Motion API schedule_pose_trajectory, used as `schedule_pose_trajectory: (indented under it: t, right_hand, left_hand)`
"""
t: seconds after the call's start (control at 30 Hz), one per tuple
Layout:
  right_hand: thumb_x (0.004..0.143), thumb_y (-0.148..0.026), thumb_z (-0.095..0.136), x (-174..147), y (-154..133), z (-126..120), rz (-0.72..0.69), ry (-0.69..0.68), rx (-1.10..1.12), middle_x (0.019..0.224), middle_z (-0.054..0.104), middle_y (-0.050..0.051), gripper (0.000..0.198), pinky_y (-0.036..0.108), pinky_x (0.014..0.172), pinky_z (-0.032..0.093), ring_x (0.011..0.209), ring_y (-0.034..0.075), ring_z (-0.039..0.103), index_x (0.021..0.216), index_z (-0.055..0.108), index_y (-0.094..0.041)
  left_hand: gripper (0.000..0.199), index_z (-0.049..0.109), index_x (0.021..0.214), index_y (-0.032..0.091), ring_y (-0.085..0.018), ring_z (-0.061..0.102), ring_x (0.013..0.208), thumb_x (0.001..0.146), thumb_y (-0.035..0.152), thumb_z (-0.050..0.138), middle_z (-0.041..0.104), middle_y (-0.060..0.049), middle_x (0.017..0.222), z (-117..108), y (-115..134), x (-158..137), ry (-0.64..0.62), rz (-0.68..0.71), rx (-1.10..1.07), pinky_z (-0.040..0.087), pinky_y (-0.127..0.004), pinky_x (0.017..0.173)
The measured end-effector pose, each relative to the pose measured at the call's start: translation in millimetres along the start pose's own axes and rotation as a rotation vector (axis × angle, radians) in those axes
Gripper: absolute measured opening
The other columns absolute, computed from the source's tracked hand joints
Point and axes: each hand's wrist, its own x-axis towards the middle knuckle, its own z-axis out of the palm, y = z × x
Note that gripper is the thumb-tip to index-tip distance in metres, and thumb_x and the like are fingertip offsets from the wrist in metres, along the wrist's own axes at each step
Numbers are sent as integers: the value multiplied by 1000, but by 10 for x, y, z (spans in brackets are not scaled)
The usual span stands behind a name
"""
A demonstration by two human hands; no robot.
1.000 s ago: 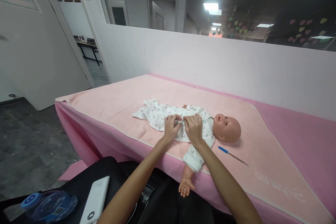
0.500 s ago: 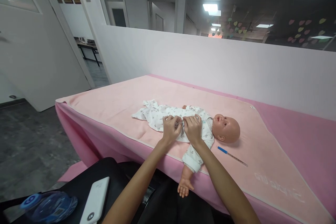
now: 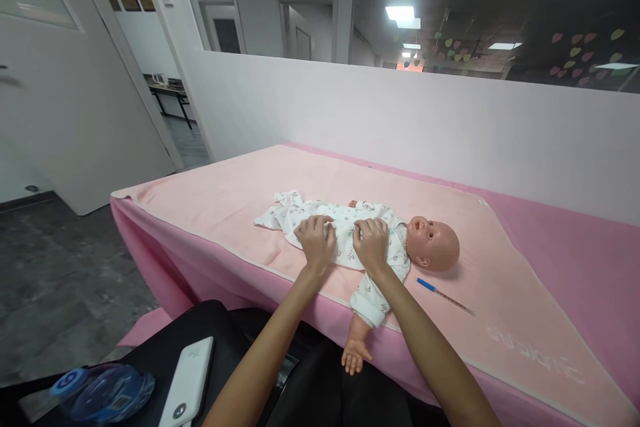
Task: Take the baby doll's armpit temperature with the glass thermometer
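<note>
A baby doll (image 3: 433, 244) lies on its back, its head to the right, dressed in a white patterned baby garment (image 3: 345, 240). My left hand (image 3: 316, 243) rests over the lower part of the garment with its fingers curled down against the cloth. Nearer the doll's chest, my right hand (image 3: 371, 245) has bent fingers closed on the garment's front. A gap of cloth shows between the two hands. The fingertips are partly hidden. Below my right forearm, the doll's arm hangs past the table edge with its hand (image 3: 356, 355) bare.
A blue-capped thin stick, perhaps a pen (image 3: 445, 296), lies near the doll's head on the pink blanket (image 3: 210, 190). On a black seat at lower left are a water bottle (image 3: 107, 392) and a white power bank (image 3: 187, 380). A white wall (image 3: 400, 120) stands behind the table.
My hands, close together earlier at the middle of the garment, have moved apart. The left one went left toward the doll's legs, the right one slightly right.
</note>
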Motion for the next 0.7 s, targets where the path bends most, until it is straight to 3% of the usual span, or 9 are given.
schedule_pose_trajectory:
  t: [0.2,0.33,0.47,0.7]
  right_hand:
    - [78,-13,46,3,-18,-24,23,-32,-20,71,58,2,15,32,83,32,74,16,46,73,59,-19]
    - [77,-13,47,5,-18,-19,35,-28,-21,71,57,3,15,33,82,32,75,17,45,72,60,-19]
    - [78,-14,47,-3,-19,-12,39,-14,-33,71,57,3,15,33,82,32,76,18,44,73,60,-19]
    - [79,-14,45,-3,-11,-8,43,-22,-69,72,56,4,14,33,81,31,77,18,45,77,59,-18]
  left_hand:
    - [18,59,85,23,-18,53,86,81,18,43,63,-2,88,-14,119,-54,-290,276,-118,31,-35,83]
    - [16,59,79,23,-17,53,86,81,21,44,63,-1,87,-24,141,-48,-363,232,-153,31,-35,84]
    - [16,58,75,23,-17,52,85,80,21,43,63,0,82,-12,138,-31,-369,160,-160,31,-35,84]
    - [9,56,76,23,-17,52,84,77,21,48,64,2,80,44,119,-11,-368,150,-181,31,-35,82]
